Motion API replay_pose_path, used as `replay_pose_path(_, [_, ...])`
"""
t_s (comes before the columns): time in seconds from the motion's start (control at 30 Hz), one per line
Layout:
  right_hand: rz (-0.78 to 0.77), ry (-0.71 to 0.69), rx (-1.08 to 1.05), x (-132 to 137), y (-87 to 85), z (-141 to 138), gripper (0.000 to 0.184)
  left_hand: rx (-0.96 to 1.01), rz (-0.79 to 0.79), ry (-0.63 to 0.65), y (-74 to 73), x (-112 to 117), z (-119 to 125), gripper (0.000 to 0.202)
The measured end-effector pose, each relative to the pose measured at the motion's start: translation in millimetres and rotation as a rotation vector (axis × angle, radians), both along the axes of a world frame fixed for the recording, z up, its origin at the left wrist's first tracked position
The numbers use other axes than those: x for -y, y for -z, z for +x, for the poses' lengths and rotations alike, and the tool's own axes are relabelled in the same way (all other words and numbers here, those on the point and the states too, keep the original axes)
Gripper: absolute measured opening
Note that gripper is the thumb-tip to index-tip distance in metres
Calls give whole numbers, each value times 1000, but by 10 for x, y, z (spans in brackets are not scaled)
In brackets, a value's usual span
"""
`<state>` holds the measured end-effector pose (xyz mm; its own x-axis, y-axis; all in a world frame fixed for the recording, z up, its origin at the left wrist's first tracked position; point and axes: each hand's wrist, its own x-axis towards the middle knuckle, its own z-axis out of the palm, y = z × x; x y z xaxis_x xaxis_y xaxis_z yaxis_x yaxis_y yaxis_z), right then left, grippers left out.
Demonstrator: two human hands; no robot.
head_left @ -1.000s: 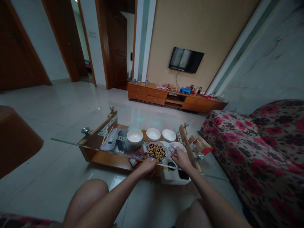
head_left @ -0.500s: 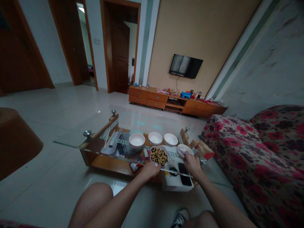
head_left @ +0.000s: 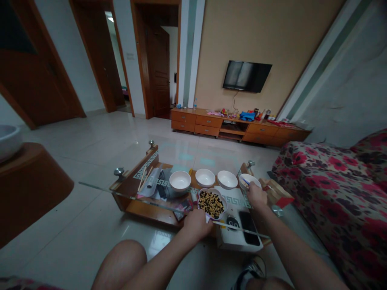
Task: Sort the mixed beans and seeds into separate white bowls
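Observation:
A bowl of mixed dark and yellow beans (head_left: 211,202) sits on the glass top of a low coffee table (head_left: 142,193). My left hand (head_left: 197,223) is closed on the near rim of that bowl. Beyond it stand three empty white bowls (head_left: 180,179) (head_left: 205,177) (head_left: 227,179) in a row. A fourth small white bowl (head_left: 248,180) is at the right end. My right hand (head_left: 256,195) is closed at this bowl's near edge, pinching a thin blue-tipped tool (head_left: 245,181) that reaches into it.
A white box with a dark phone (head_left: 250,231) lies under the glass near my right arm. Chopsticks and papers (head_left: 145,178) lie at the table's left. A floral sofa (head_left: 335,189) fills the right. A brown stand (head_left: 27,189) is left. A TV cabinet (head_left: 236,128) lines the far wall.
My right hand has moved right and away, with the small bowl now further right in line with the row. The left hand stays on the bean bowl. The view has shifted.

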<state>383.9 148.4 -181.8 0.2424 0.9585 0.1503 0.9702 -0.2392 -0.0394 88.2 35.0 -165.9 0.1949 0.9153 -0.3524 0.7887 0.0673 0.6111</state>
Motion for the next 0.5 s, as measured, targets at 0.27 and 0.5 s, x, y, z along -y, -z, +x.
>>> replay_pose_path(0.27, [98,-145,-5,56,-50,-301,40,-198,114,67,-102,48,53,36])
replay_pose_path(0.5, [22,-342,-79,130,219,-692,37,-200,134,73,-27,60,49,33])
